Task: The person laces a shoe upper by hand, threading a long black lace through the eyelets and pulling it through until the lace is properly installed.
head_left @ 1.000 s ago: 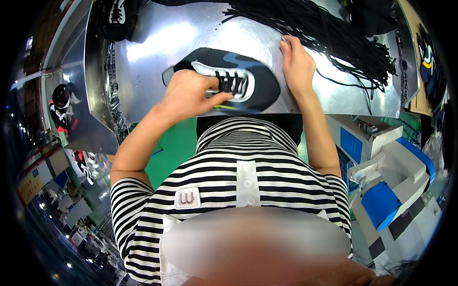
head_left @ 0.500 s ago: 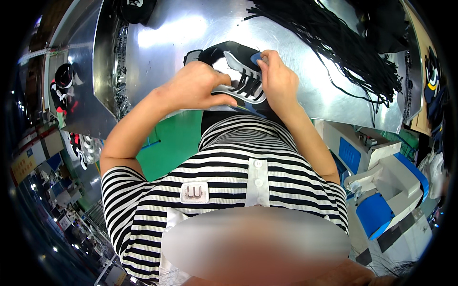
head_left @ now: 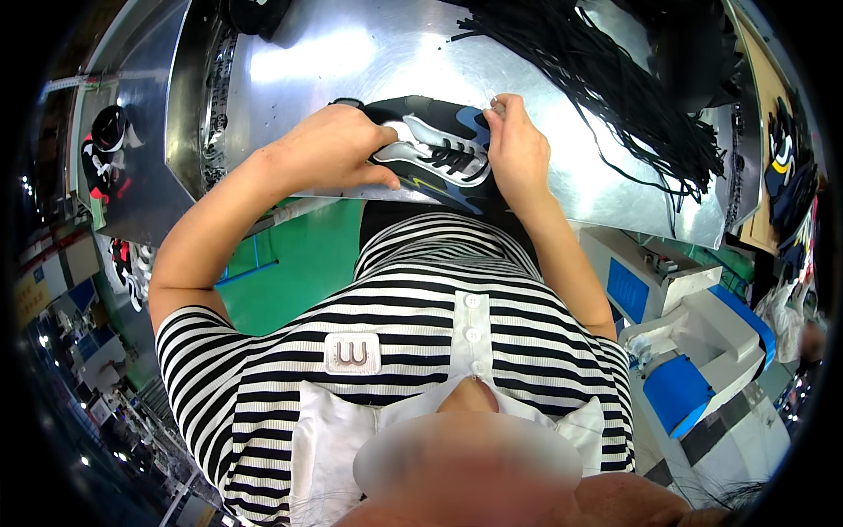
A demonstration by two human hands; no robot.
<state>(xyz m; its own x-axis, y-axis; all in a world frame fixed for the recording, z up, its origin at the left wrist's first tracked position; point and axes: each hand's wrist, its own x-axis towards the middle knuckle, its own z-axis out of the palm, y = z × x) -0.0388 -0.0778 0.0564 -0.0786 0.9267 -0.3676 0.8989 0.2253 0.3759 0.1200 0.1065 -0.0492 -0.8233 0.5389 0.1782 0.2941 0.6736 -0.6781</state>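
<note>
A shoe upper (head_left: 421,114) in black and dark camouflage with blue patches lies on its side at the near edge of the metal table. Black laces (head_left: 452,158) run across its pale grey eyestay, and a white lining shows at the opening. My left hand (head_left: 338,147) grips the collar end, thumb apart below and fingers reaching into the opening. At the other end my right hand (head_left: 520,145) closes on the blue-patched toe part, thumb against the bent fingers. The fingertips of both hands are partly hidden.
A thick bundle of loose black laces (head_left: 606,97) spreads over the right of the metal table (head_left: 351,70). A black item (head_left: 255,13) sits at the far left. Shoe parts (head_left: 105,149) lie on a left-hand surface, and a white and blue machine (head_left: 694,351) stands at right.
The shoe upper has flattened and stretched out between my hands. My left hand has moved left, toward the collar end. The laces now lie closer together.
</note>
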